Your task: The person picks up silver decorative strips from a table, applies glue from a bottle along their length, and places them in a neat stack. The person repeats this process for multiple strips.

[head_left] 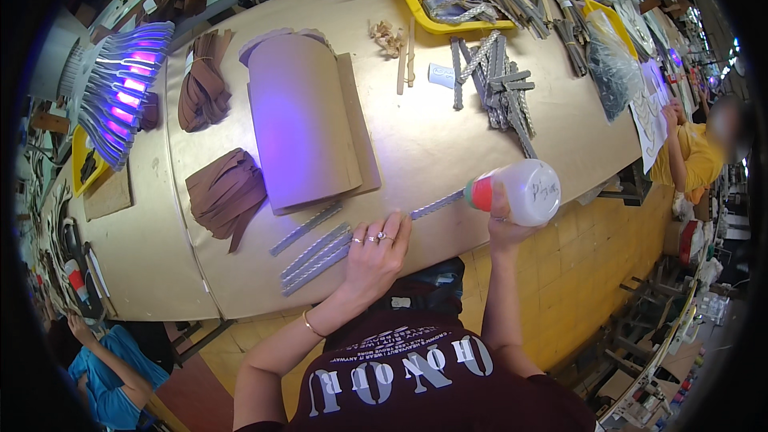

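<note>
My left hand (379,246), with rings on it, presses its closed fingers down on the near edge of the table (432,144). From its fingertips a narrow grey strip with a pale braided pattern (438,205) runs to the right. My right hand (512,228) grips a whitish squeeze bottle (534,192) with a red-and-green cap, tipped sideways. The bottle's tip points left, at the strip's far end; whether they touch I cannot tell. Several similar strips (312,266) lie left of my left hand, partly beneath it. Another strip (306,229) lies apart just beyond them.
Behind my left hand stands a curved brown board (304,120). Brown strap bundles (227,196) lie to its left, near a glowing purple lamp (128,96). Grey strips are piled (500,84) at the right, below a yellow tray (416,4). Co-workers sit at both sides.
</note>
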A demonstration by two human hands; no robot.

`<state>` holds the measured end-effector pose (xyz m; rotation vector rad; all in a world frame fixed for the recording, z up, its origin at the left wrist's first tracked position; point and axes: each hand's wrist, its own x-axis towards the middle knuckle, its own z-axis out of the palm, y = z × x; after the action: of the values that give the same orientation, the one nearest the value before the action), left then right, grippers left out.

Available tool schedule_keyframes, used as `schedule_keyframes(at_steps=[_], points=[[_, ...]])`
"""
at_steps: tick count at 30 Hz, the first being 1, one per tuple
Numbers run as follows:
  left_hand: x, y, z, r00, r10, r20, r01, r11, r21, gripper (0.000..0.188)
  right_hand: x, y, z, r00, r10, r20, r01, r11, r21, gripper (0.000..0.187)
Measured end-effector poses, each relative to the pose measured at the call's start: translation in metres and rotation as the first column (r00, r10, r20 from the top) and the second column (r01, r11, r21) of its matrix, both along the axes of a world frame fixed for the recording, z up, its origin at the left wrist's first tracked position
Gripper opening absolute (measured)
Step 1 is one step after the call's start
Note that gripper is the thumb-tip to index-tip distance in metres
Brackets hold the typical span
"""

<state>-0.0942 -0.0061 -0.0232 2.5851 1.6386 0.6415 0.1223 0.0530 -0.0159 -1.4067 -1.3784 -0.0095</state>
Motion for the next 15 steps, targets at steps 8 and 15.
schedule_keyframes(at_steps=[8,15], points=[[0.001,0.000,-0.004,1.000,-0.003,0.023,0.003,1.000,0.010,0.034,-0.037,-0.025,-0.014,0.975,0.184,-0.121,-0.204,0.962,-0.183,0.050],[-0.001,0.000,-0.006,0.999,-0.028,0.026,0.028,1.000,0.010,0.033,-0.046,-0.025,-0.006,0.974,0.209,0.086,-0.200,0.974,-0.103,0.073]])
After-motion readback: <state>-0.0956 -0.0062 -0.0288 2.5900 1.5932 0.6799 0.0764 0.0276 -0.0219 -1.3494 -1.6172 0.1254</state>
